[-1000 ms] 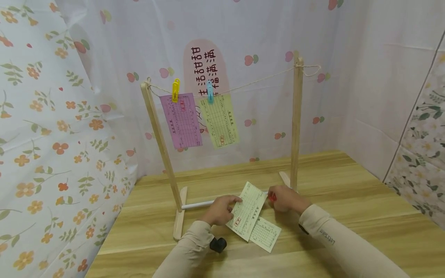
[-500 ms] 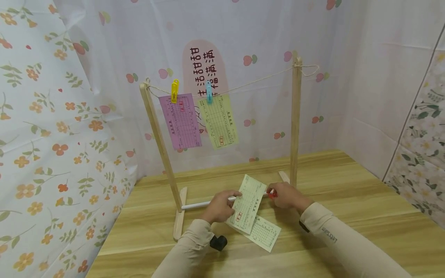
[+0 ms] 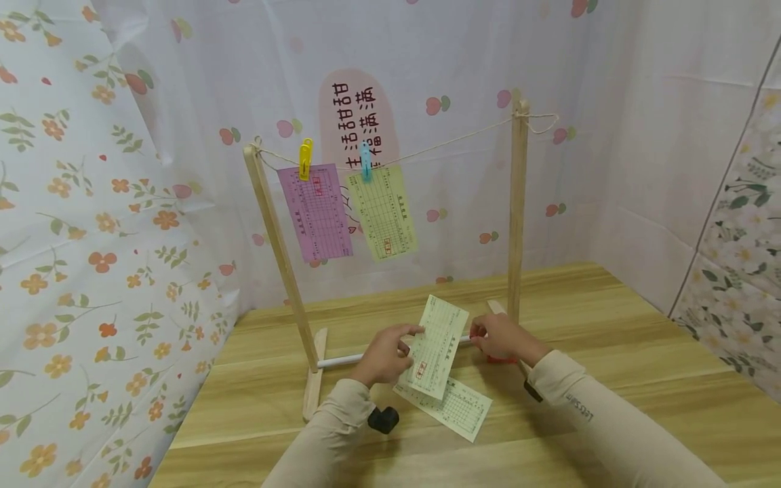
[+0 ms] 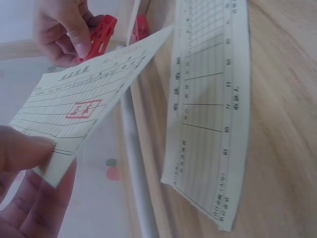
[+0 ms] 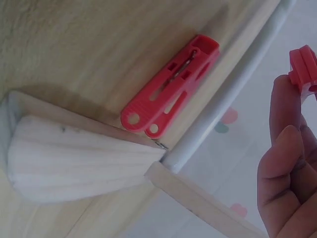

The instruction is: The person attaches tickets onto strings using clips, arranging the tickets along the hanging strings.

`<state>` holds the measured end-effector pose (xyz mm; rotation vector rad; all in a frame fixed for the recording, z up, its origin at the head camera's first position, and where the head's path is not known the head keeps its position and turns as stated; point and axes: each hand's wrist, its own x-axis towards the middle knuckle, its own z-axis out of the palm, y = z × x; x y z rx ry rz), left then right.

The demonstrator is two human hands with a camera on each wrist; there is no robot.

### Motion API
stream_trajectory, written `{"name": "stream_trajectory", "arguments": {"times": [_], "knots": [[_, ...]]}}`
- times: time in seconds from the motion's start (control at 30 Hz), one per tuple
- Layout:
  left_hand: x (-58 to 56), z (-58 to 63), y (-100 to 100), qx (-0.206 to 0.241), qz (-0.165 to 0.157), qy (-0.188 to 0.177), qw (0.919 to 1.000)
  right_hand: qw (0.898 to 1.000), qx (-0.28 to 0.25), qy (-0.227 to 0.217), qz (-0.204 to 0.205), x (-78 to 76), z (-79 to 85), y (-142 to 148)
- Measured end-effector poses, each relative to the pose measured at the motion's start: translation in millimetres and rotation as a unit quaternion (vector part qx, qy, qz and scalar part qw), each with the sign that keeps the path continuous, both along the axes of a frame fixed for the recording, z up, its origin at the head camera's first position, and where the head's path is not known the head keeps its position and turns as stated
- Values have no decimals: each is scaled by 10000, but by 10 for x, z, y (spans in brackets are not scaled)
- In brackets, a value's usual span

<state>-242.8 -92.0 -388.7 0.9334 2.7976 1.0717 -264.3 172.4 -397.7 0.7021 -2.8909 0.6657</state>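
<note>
My left hand (image 3: 384,356) pinches a pale green printed slip (image 3: 438,346) by its left edge, thumb on top in the left wrist view. The slip tilts above a second pale green slip (image 3: 466,412) lying on the table. To the right, my right hand (image 3: 503,337) grips a red clothespin (image 4: 101,37) between thumb and fingers, close to the held slip but apart from it. Another red clothespin (image 5: 171,87) lies on the table below that hand, beside the white rod (image 5: 218,109) and the stand's right wooden foot (image 5: 84,158).
A string (image 3: 451,141) spans two wooden posts. From it hang a purple slip (image 3: 317,217) under a yellow clothespin (image 3: 306,159) and a yellow-green slip (image 3: 386,217) under a light blue clothespin (image 3: 366,161). A black object (image 3: 383,420) shows by the left sleeve.
The pinched slip has risen and moved back, uncovering more of the lower slip. My right hand has lifted slightly with one red clothespin, and the other red one now shows below it.
</note>
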Motion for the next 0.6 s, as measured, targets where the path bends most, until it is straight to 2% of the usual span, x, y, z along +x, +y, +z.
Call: {"name": "stream_trajectory", "arguments": {"times": [0.23,0.43,0.6], "knots": [[-7,79,42,35,4,99,9999,9993,-147,-322,-72,-11,64,23],[-25,147,77,152,-43,106,9998,9997,-122,-191,21,-29,102,62],[-27,202,92,76,-24,160,9998,9998,-116,-96,133,-47,151,79]]}}
